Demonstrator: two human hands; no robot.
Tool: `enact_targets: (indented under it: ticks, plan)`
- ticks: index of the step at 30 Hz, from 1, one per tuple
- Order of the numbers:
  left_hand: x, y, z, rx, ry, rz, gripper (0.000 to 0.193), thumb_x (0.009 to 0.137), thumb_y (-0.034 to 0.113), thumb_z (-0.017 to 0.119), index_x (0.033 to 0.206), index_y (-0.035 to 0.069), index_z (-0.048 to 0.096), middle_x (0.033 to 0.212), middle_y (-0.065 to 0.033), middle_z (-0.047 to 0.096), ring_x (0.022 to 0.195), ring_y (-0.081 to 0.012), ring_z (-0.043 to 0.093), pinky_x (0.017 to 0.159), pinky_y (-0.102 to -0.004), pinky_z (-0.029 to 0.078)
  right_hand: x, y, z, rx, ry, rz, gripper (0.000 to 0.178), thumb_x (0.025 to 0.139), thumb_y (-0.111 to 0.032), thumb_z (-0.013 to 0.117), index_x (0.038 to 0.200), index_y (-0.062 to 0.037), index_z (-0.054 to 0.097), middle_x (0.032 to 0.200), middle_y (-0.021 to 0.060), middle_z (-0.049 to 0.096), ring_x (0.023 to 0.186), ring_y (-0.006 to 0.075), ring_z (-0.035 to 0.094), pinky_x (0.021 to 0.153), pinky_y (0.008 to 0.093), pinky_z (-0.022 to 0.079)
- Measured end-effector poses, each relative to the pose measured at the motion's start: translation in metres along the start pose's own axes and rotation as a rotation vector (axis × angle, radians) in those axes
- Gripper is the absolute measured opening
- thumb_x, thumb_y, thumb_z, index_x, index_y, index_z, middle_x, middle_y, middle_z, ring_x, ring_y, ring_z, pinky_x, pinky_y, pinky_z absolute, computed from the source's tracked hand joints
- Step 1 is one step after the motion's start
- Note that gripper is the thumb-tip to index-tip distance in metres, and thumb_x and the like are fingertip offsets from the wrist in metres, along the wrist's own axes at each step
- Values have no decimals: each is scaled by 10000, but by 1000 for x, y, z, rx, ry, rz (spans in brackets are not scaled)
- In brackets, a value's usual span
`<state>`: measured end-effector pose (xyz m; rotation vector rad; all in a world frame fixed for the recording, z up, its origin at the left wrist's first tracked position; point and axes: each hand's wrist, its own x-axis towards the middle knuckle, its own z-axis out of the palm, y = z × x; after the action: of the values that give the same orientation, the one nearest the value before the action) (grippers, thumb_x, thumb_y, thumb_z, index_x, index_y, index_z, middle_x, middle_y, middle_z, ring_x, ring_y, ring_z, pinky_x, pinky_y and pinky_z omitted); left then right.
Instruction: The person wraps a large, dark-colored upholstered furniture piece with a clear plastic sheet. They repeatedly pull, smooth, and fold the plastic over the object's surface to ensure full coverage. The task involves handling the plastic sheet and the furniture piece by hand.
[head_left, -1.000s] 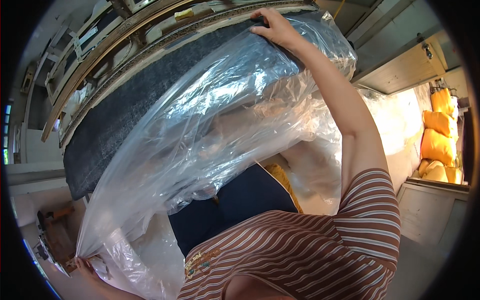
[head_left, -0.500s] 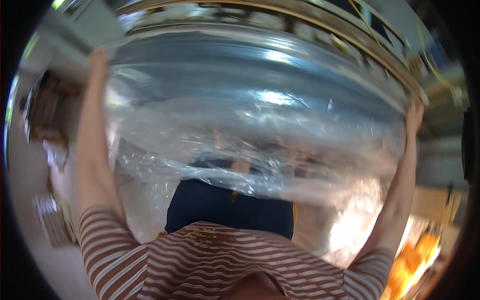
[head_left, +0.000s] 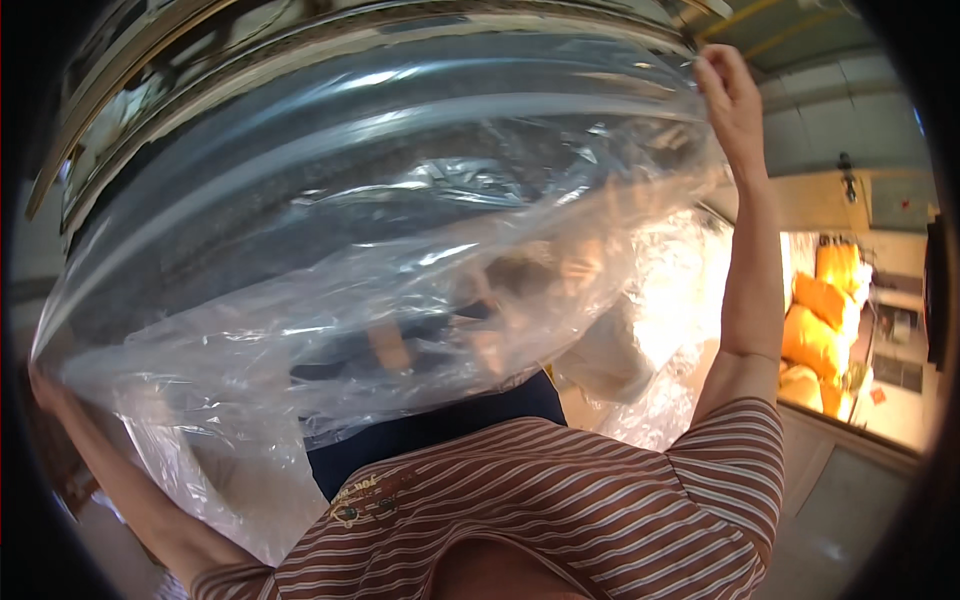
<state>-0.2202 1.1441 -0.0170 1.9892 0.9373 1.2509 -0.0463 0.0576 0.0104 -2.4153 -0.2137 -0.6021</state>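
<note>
A wide sheet of clear plastic film [head_left: 400, 260] is stretched in front of me between my raised arms, glossy and creased. At its upper right corner, the fingers of my right hand [head_left: 732, 95] are closed on the edge. Far to the left and lower, my left hand [head_left: 48, 388] grips the opposite end; its fingers are mostly hidden by the film and the dark rim of the picture. The film's loose lower part hangs in wrinkles in front of my dark trousers [head_left: 430, 425], which partly show through it.
Long wooden rails [head_left: 140, 75] run along the far side, just beyond the film. More crumpled clear plastic [head_left: 665, 290] lies bright below to the right. Orange bundles [head_left: 825, 315] are visible through an opening at the right, beside a pale wall panel [head_left: 810, 205].
My left hand has dropped and swung outward to the left, while my right hand has risen. The film now slants between them, and the view has turned toward the right.
</note>
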Motion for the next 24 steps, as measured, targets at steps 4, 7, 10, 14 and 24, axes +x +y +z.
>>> enact_targets:
  ticks: [4,7,10,14,24]
  plan:
    - [-43,11,7,-215,58,-323,424,838,280,643,1080,-68,629,1110,-162,630,968,-244,619,841,-362,511,-49,-23,-21,150,-469,271,103,882,-147,590,914,-49,578,731,-26,558,658,50,499,609,200,410]
    - [15,0,-107,39,-70,-14,368,869,260,615,1062,-52,633,1078,-158,636,949,-218,616,803,-360,511,-71,-22,-1,260,-598,286,99,884,-151,586,882,-53,572,732,-40,531,677,35,485,614,196,395]
    - [-7,6,-136,-20,-65,-121,352,876,259,611,1070,-35,623,1065,-145,635,939,-206,611,797,-343,505,-85,-31,3,210,-508,215,119,884,-164,589,856,-49,577,720,-46,531,676,32,486,610,200,392]
    - [-35,21,-187,-44,-39,-163,331,887,256,605,1080,-12,610,1046,-127,633,926,-190,605,789,-321,497,-89,-27,28,206,-330,116,154,875,-187,606,852,-35,595,722,-43,551,644,39,488,572,217,394]
    - [-143,-29,-378,95,-274,-250,283,912,251,591,1107,46,576,1001,-82,630,894,-148,590,768,-266,478,-70,-40,66,55,-179,-101,190,817,-241,684,858,-66,620,598,8,493,541,108,453,511,282,368]
